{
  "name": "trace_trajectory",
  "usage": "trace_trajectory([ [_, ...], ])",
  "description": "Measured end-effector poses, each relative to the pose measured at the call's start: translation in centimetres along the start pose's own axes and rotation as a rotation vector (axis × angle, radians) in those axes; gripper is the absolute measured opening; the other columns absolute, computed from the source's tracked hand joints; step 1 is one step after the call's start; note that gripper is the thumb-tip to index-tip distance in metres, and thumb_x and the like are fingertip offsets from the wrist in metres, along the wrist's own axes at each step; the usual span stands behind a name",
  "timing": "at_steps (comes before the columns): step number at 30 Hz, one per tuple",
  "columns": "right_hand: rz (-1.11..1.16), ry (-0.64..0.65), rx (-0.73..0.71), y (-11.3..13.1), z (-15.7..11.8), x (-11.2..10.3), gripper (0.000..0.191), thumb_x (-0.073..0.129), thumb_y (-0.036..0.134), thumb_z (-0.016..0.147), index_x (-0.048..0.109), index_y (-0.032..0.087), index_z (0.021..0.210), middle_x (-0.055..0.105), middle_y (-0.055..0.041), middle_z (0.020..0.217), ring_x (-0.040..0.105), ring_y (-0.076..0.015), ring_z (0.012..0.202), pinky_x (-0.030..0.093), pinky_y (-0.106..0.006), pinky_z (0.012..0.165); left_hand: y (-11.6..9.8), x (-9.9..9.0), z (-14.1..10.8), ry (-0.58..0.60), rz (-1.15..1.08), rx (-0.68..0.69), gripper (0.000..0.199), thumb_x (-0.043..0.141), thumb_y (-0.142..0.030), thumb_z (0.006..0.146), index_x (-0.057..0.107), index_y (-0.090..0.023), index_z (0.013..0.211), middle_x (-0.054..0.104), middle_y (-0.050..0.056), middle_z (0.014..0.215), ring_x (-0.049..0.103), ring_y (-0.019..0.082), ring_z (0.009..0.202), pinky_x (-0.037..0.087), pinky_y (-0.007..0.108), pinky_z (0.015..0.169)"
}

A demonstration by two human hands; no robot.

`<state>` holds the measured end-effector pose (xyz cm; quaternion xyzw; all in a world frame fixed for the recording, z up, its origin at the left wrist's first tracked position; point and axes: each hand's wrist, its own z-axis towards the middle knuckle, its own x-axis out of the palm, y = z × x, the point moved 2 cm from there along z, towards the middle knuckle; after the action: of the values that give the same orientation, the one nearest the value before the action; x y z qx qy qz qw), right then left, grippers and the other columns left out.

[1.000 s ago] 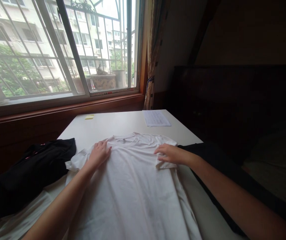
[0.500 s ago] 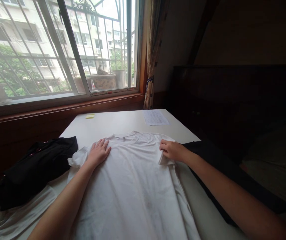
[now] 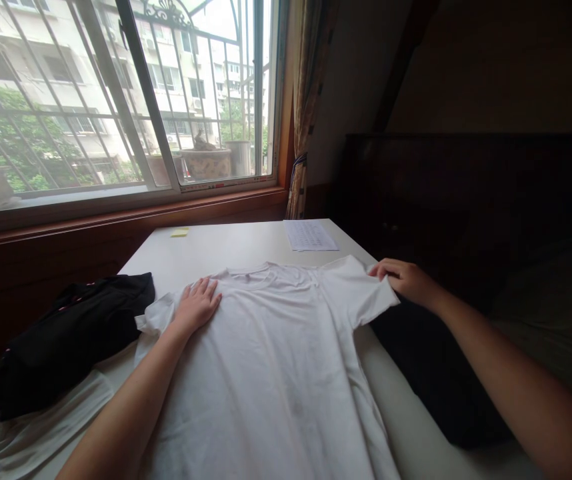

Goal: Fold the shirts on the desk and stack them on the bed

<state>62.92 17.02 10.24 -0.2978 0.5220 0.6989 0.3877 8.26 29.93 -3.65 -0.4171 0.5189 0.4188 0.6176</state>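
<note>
A white T-shirt (image 3: 266, 360) lies spread on the white table, its neckline toward the far side. My left hand (image 3: 199, 303) rests flat on the shirt's left shoulder area, fingers stretched out. Beneath and beside that wrist the left sleeve is bunched up. At the other side my right hand (image 3: 400, 277) pinches the hem of the right sleeve, which is stretched outward to the right. The lower end of the shirt runs out of view at the bottom.
A black garment (image 3: 71, 340) lies heaped at left over a pale cloth (image 3: 51, 427). Dark folded fabric (image 3: 436, 373) lies along the table's right side. Farther back on the table (image 3: 231, 243) are a printed sheet (image 3: 311, 235) and a yellow sticky note (image 3: 179, 233), below a barred window.
My right hand has moved outward to the right, drawing the sleeve from folded-in to spread out. My left hand has stayed in place on the shirt.
</note>
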Motion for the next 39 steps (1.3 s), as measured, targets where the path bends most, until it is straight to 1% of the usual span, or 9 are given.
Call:
trace_trajectory([
  [7, -0.07, -0.022, 0.214, -7.5, -1.0, 1.2, 0.021, 0.051, 0.018, 0.074, 0.069, 0.024, 0.066, 0.077, -0.005, 0.092, 0.07, -0.0249, 0.096, 0.052, -0.036, 0.097, -0.1, 0.0, 0.0, 0.002, 0.005, -0.008, 0.062, 0.027, -0.053, 0.106, 0.039, -0.023, 0.158, 0.03, 0.011, 0.17, 0.023, 0.028, 0.158, 0.018, 0.052, 0.126],
  [11, -0.155, -0.141, 0.317, -9.1, 0.0, 2.3, 0.025, 0.05, 0.026, 0.085, 0.075, 0.023, 0.08, 0.075, -0.0077, 0.1, 0.069, -0.0253, 0.097, 0.052, -0.036, 0.092, -0.1, 0.0, 0.0, 0.007, 0.01, -0.004, 0.062, 0.026, -0.053, 0.106, 0.039, -0.023, 0.159, 0.03, 0.011, 0.171, 0.023, 0.028, 0.158, 0.018, 0.052, 0.126],
  [14, -0.228, -0.257, 0.371, -9.0, 1.2, 3.6, 0.028, 0.058, 0.037, 0.086, 0.075, 0.019, 0.101, 0.068, -0.0131, 0.118, 0.068, -0.0264, 0.101, 0.053, -0.037, 0.092, -0.1, -0.1, 0.0, 0.011, 0.014, -0.006, 0.062, 0.026, -0.053, 0.107, 0.039, -0.023, 0.159, 0.028, 0.011, 0.171, 0.022, 0.029, 0.159, 0.017, 0.053, 0.126],
  [18, -0.244, -0.199, 0.449, -8.8, 2.4, 5.9, 0.051, 0.074, 0.04, 0.076, 0.071, 0.018, 0.121, 0.064, -0.0165, 0.123, 0.068, -0.0274, 0.097, 0.055, -0.039, 0.089, -0.2, -0.2, -0.1, 0.014, 0.018, -0.006, 0.061, 0.027, -0.053, 0.107, 0.038, -0.024, 0.159, 0.028, 0.011, 0.171, 0.022, 0.029, 0.159, 0.017, 0.054, 0.126],
  [24, -0.243, -0.226, 0.385, -9.1, 2.3, 6.8, 0.045, 0.063, 0.016, 0.074, 0.074, 0.019, 0.118, 0.065, -0.0135, 0.118, 0.068, -0.025, 0.103, 0.053, -0.034, 0.094, -0.1, -0.1, 0.0, 0.015, 0.021, -0.007, 0.061, 0.027, -0.053, 0.106, 0.039, -0.024, 0.159, 0.028, 0.01, 0.171, 0.022, 0.029, 0.159, 0.018, 0.053, 0.126],
  [28, -0.331, -0.23, 0.356, -9.5, 0.9, 6.5, 0.046, 0.056, 0.011, 0.076, 0.076, 0.019, 0.116, 0.062, -0.014, 0.122, 0.065, -0.0252, 0.104, 0.051, -0.035, 0.096, 0.0, 0.0, 0.1, 0.013, 0.021, -0.007, 0.062, 0.027, -0.053, 0.106, 0.038, -0.023, 0.159, 0.027, 0.011, 0.171, 0.022, 0.029, 0.159, 0.017, 0.054, 0.126],
  [31, -0.437, -0.169, 0.387, -9.2, 0.0, 6.7, 0.045, 0.055, 0.013, 0.078, 0.077, 0.022, 0.117, 0.062, -0.015, 0.126, 0.061, -0.0306, 0.108, 0.05, -0.042, 0.094, 0.0, 0.0, 0.0, 0.013, 0.02, -0.003, 0.062, 0.027, -0.053, 0.106, 0.038, -0.023, 0.159, 0.027, 0.011, 0.171, 0.022, 0.029, 0.159, 0.017, 0.054, 0.126],
  [35, -0.542, -0.171, 0.352, -6.9, 0.2, 7.4, 0.038, 0.051, 0.019, 0.087, 0.078, 0.024, 0.114, 0.064, -0.0151, 0.13, 0.054, -0.0371, 0.119, 0.047, -0.05, 0.097, -0.1, -0.1, 0.0, 0.01, 0.018, 0.002, 0.061, 0.028, -0.052, 0.106, 0.039, -0.023, 0.159, 0.028, 0.011, 0.171, 0.023, 0.03, 0.158, 0.017, 0.054, 0.126],
  [39, -0.492, -0.089, 0.091, -2.7, 2.0, 9.9, 0.043, 0.041, 0.022, 0.097, 0.073, 0.014, 0.124, 0.065, -0.0178, 0.134, 0.054, -0.0337, 0.126, 0.042, -0.048, 0.11, -0.2, -0.2, 0.0, 0.003, 0.018, -0.002, 0.06, 0.029, -0.051, 0.106, 0.039, -0.024, 0.159, 0.029, 0.011, 0.171, 0.024, 0.03, 0.158, 0.018, 0.055, 0.125],
])
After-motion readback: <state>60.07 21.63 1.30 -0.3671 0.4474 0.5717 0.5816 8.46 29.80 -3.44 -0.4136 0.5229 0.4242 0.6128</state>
